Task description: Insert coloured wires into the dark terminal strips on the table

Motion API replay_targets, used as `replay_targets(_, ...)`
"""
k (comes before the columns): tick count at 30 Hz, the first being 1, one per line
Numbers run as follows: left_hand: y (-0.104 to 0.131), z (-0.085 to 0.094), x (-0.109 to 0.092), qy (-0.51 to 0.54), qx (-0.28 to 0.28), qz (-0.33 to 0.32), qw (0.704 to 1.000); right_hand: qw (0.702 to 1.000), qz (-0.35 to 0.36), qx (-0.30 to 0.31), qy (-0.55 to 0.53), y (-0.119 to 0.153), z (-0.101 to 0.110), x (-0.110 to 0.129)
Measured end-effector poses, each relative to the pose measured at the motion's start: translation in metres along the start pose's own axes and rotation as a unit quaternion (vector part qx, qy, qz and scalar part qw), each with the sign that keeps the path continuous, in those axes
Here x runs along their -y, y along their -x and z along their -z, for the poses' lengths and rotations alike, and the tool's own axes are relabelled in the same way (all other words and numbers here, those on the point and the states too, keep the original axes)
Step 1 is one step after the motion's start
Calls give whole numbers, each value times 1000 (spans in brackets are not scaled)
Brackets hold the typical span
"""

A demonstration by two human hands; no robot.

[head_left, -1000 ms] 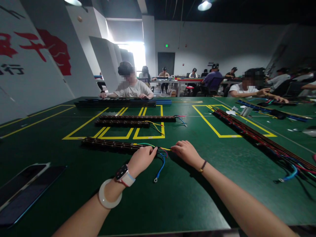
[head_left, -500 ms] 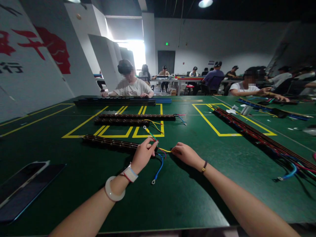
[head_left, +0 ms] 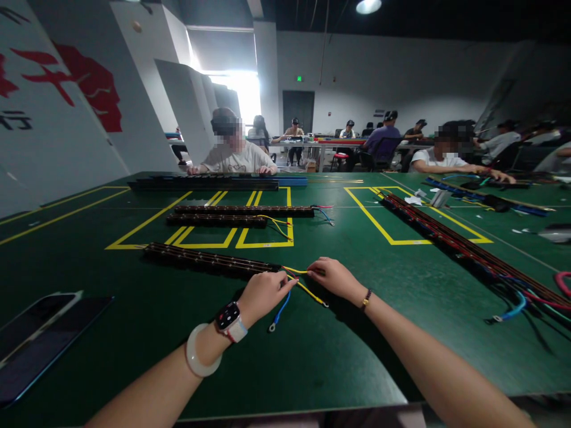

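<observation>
A long dark bar-shaped bundle (head_left: 209, 260) with coppery lines along it lies across the green table, and coloured wires come out of its right end. My right hand (head_left: 336, 279) is closed, pinching a thin yellow wire (head_left: 298, 271) from that end. Over the same end is my left hand (head_left: 267, 294), its thumb and fingers closed on a second yellow wire (head_left: 312, 292) that ends in a ring terminal. A blue wire (head_left: 280, 310) with a ring terminal hangs out below my left fingers. Some red wire shows between the hands; my left fingers partly hide the wire roots.
Two shorter bundles (head_left: 241, 211) lie farther back on yellow tape lines. A longer wired bundle (head_left: 446, 244) slants along the right. Dark flat devices (head_left: 53, 339) rest at the left. Across the table sits a person (head_left: 238, 151) behind dark rails (head_left: 205, 183); another is at right.
My left hand has moved slightly down and turned, showing the watch face. The ring-terminal wire it held pointing up now slopes down to the right. My right hand stays on its yellow wire.
</observation>
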State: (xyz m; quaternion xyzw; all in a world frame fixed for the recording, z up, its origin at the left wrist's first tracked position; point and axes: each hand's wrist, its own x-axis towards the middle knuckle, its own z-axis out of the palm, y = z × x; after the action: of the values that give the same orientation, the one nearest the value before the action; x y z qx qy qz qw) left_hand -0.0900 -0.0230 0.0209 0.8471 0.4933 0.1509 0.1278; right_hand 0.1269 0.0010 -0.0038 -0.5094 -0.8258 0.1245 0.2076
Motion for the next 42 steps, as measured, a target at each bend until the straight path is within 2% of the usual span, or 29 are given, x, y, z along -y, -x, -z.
replay_targets(6, 2, -4, -1, 52, 2, 18, 998, 1000, 6, 27, 1, 5, 1, 10)
replay_targets(8, 1, -7, 0, 111, 6, 39, 993, 1000, -3, 30, -3, 5, -1, 12)
replay_targets(10, 0, -11, 1, 206, 26, 73, 976, 1000, -8, 22, -3, 5, -3, 13)
replay_targets(13, -4, -13, 1, 377, 63, 123, 916, 1000, -14, -1, -1, 5, -4, 15)
replay_targets(16, -4, -9, -2, 528, 109, 149, 829, 999, -36, -13, -15, 5, -3, 18)
replay_targets(18, -2, -8, -3, 595, 143, 156, 776, 999, -47, -15, -14, 5, -3, 20)
replay_targets(20, 0, -9, -4, 636, 166, 160, 736, 999, -47, -21, 17, 6, -2, 22)
replay_targets(23, 2, -14, -4, 673, 176, 148, 703, 992, -24, -21, 118, 9, 1, 29)
replay_targets(27, 0, -18, -6, 706, 168, 131, 675, 964, 53, 0, 259, 15, 4, 43)
replay_targets(32, -5, -26, -5, 759, 115, 134, 627, 931, 156, -32, 327, 25, -10, 64)
replay_targets(34, -6, -31, -1, 769, 106, 138, 616, 933, 170, -34, 316, 28, -17, 69)
replay_targets(36, -7, -36, 2, 777, 119, 131, 604, 950, 150, -33, 270, 28, -21, 72)
replay_targets(39, -7, -38, 4, 786, 125, 129, 592, 985, 101, -44, 136, 26, -20, 71)
replay_targets(42, -5, -36, 2, 784, 108, 146, 594, 995, 89, -47, 9, 23, -13, 66)
